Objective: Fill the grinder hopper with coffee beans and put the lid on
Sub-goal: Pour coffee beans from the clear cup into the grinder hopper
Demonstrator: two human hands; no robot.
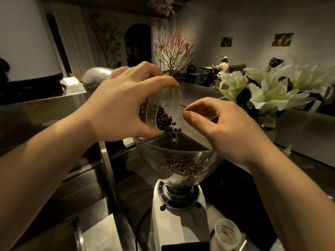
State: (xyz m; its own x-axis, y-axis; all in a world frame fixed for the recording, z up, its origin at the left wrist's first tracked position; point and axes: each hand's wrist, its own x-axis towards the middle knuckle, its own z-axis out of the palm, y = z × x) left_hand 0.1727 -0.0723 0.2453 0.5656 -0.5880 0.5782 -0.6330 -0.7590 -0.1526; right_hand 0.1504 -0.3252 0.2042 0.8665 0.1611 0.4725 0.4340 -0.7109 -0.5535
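Observation:
My left hand point(123, 105) grips a clear glass cup point(164, 105), tipped mouth-down toward the right. Dark coffee beans point(164, 119) spill from it and fall into the clear hopper point(145, 153) of the white grinder point(174, 225) below. A heap of beans point(181, 164) lies in the hopper's bottom. My right hand point(226, 131) hovers at the hopper's right rim, fingers loosely curled, holding nothing. I see no lid.
A small printed plastic cup point(227, 234) stands at the grinder's lower right. A vase of white flowers point(268, 91) sits to the right on the counter. Steel machine surfaces point(101, 230) lie to the left. A person sits at a far table point(222, 67).

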